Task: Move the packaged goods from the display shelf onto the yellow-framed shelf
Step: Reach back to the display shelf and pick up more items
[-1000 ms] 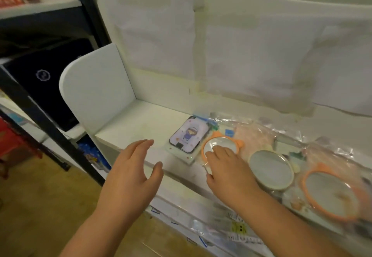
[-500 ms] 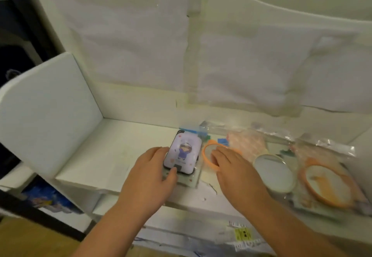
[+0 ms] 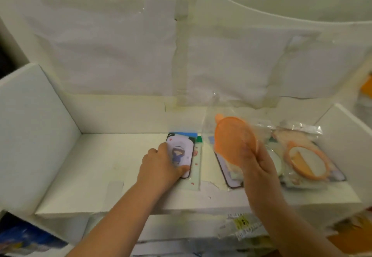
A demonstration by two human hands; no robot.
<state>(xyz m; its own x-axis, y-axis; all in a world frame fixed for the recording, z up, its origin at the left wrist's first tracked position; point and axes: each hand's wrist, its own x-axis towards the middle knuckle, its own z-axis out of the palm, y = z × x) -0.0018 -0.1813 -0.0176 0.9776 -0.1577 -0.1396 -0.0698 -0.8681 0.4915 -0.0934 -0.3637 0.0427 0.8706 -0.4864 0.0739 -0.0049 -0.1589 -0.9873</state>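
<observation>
On the white display shelf lies a packaged phone case with a cartoon figure. My left hand grips its left and lower edge. My right hand holds an orange round mirror in a clear bag, tilted up off the shelf. Under it lies another dark-edged package. To the right sit more bagged goods, among them an orange-rimmed mirror and a pale round one. The yellow-framed shelf is not in view.
White side panels close the shelf on the left and right. A taped white back wall stands behind. Below the front edge lie clear packages with yellow labels. A blue package shows at the lower left.
The camera moved closer. My left hand went from the air onto the phone case and gripped it. My right hand lifted the orange mirror bag up off the shelf.
</observation>
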